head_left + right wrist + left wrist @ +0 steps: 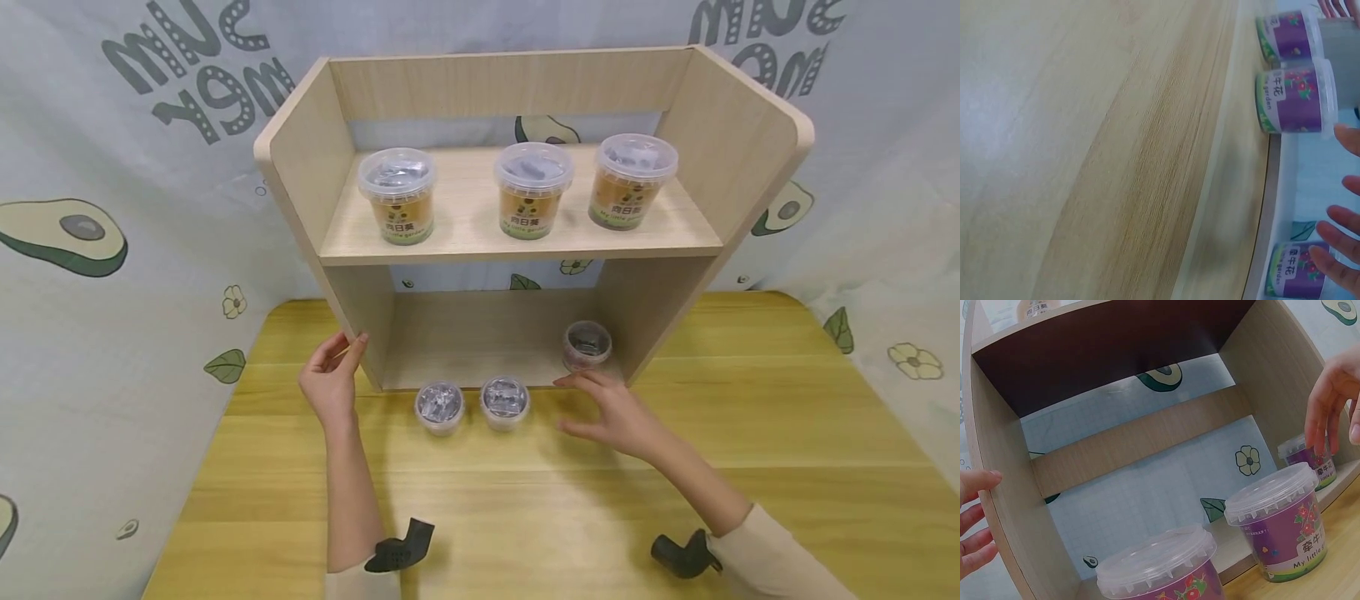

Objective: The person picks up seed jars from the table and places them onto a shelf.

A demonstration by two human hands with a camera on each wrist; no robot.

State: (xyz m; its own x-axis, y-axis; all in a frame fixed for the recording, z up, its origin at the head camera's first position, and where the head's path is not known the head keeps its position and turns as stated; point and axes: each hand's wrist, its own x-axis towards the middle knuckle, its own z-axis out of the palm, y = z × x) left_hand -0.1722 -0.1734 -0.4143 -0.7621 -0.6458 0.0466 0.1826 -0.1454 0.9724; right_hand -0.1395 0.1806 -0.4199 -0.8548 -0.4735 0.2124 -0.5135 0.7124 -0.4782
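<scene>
My left hand (332, 379) is at the front edge of the wooden shelf's left side panel (999, 515), thumb tip at the edge and the other fingers along its outer side. My right hand (611, 412) has its fingers spread and holds nothing; its fingertips are right by a small purple plastic tub (587, 343) with a clear lid. That tub stands on the bottom board, at the right. Two more purple tubs, one on the left (439, 407) and one in the middle (505, 402), stand on the table just before the shelf's front edge.
On the upper board (457, 237) stand three orange-labelled tubs, one left (401, 196), one middle (532, 192) and one right (632, 182). The two-tier shelf rests on a yellowish wooden table (750, 433). A patterned cloth (150, 275) hangs behind.
</scene>
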